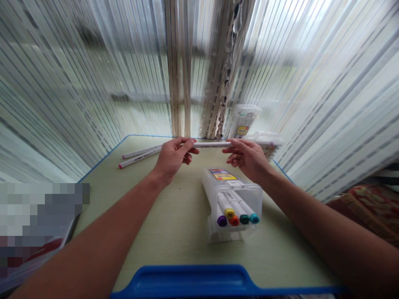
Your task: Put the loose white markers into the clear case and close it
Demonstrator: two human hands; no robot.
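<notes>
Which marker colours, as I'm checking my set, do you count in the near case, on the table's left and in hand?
Purple-ended marker: 1
Yellow-ended marker: 1
Orange-ended marker: 1
Dark-green-ended marker: 1
Light-blue-ended marker: 1
Pink-ended markers: 2
Held marker, end colour unclear: 1
Total: 8

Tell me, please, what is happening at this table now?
A person is holding one white marker sideways between two hands: the left hand grips one end, the right hand the other. Two more markers lie on the table beside the left hand. Closer to the person, a clear case lies with its open end facing them, five colour-tipped markers inside.
</notes>
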